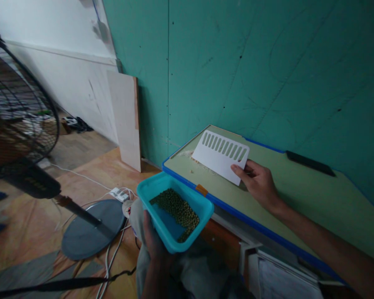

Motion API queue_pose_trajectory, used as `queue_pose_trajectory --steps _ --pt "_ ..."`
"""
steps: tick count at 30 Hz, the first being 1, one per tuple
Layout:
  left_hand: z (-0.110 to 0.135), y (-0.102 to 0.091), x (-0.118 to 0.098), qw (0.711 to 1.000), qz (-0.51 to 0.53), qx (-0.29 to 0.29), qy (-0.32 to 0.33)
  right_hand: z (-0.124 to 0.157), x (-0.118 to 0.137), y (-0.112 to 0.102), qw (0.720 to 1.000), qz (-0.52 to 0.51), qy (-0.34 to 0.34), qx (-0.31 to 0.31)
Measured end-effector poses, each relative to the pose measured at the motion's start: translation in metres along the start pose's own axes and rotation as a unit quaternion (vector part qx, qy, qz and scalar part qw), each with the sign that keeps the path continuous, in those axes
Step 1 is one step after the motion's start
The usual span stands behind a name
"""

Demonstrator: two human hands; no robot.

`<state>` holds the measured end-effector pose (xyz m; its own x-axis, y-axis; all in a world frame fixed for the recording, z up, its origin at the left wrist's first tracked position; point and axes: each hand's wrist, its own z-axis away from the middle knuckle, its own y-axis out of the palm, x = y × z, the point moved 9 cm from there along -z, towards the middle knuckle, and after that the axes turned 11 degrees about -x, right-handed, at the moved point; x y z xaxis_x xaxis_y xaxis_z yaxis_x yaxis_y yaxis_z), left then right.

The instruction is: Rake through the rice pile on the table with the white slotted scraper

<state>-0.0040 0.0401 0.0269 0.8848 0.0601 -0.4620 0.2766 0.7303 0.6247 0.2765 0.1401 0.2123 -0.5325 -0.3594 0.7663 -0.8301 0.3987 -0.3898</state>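
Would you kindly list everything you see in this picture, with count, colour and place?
table: one, pale green top with blue edging, against the teal wall
tray: one, turquoise, off the table's front edge
beans: many, green, inside the tray
slotted card: one, white, tilted on the tabletop
crumbs: a scatter, pale, on the tabletop beside the card
bar: one, black, at the tabletop's back edge
fan: one, black with grey base, on the floor at left
power strip: one, white, floor by the fan's base
board: one, pale wood, leaning against the wall
left hand: one, gripping the tray's near end from below
right hand: one, pinching the card's right corner
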Motion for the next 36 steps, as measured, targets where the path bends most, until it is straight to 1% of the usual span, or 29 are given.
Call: queue_pose_trajectory --steps 3,8,11,14,16,20,23,30,36 --pt "-0.003 -0.004 -0.001 1.0 -0.001 -0.018 0.001 0.001 0.002 0.001 1.0 -0.003 0.001 0.006" --pt "-0.002 -0.001 -0.002 1.0 -0.016 0.009 0.011 0.001 0.004 0.0 1.0 -0.01 -0.001 0.001" --pt "-0.002 -0.002 -0.005 0.999 -0.021 -0.002 0.026 -0.001 0.001 0.0 1.0 -0.003 -0.003 0.0" --pt "-0.002 -0.002 -0.002 1.0 -0.019 -0.01 0.008 -0.001 0.0 0.003 1.0 0.003 0.0 0.011" --pt "-0.003 -0.004 -0.001 1.0 -0.02 -0.018 0.006 0.0 0.001 0.004 1.0 0.007 -0.001 0.019" --pt "-0.006 -0.007 -0.004 0.999 -0.021 -0.018 0.024 0.002 0.008 0.005 1.0 0.002 -0.007 0.026" --pt "-0.009 -0.011 -0.003 0.999 -0.036 -0.024 0.019 0.003 0.011 0.007 0.999 -0.014 -0.005 0.034" --pt "-0.005 -0.007 -0.004 0.999 -0.035 -0.019 0.026 0.003 0.009 0.006 1.0 -0.011 -0.011 0.026" --pt "-0.004 -0.008 -0.003 0.999 -0.016 -0.037 0.011 0.008 0.012 0.013 0.998 0.005 -0.027 0.063"
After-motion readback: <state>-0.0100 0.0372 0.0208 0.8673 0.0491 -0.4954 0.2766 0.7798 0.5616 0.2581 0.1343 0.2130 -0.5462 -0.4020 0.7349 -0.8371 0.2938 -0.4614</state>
